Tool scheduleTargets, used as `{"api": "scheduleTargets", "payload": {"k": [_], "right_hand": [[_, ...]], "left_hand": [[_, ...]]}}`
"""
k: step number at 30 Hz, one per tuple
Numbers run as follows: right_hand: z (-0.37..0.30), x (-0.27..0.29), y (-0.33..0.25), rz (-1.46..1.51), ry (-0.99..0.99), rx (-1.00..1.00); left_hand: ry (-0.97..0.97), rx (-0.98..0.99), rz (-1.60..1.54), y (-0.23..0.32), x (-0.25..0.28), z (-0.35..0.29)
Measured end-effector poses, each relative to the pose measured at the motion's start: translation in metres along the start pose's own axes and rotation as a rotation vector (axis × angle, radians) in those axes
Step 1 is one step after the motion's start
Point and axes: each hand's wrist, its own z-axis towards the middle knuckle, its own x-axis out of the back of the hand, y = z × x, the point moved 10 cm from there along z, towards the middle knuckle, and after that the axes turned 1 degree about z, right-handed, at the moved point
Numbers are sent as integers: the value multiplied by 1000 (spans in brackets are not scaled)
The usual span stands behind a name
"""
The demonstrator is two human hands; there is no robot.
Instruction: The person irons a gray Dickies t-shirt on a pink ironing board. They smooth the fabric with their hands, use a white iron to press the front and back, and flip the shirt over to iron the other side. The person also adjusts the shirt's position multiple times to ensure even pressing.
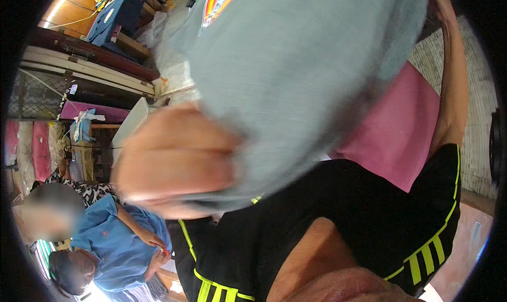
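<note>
- Left hand (pixel 177 156) grips a raised grey cloth (pixel 296 69), its red-and-yellow emblem (pixel 219 5) already on.
- Right forearm (pixel 454 80) reaches alongside; grip there cannot be told.
- Remaining work doesn't show.

A garment workshop, apparently (grey cloth (pixel 301 85), pink cloth (pixel 393 130), a co-worker (pixel 119 244) in blue).

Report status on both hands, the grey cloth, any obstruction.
Left hand blurred, closed on grey cloth. Right hand mostly out of sight, grip unclear. Cloth fills upper middle of view, blocking part of pink sheet.
</note>
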Motion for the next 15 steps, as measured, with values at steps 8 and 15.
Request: {"api": "scheduleTargets", "payload": {"k": [8,15], "right_hand": [[-55,191,374,203,131,-539],[-78,195,472,584,135,-689]], "left_hand": [[-385,356,-447,-89,-365,-128],[-564,535,209,-111,-405,-173]]}}
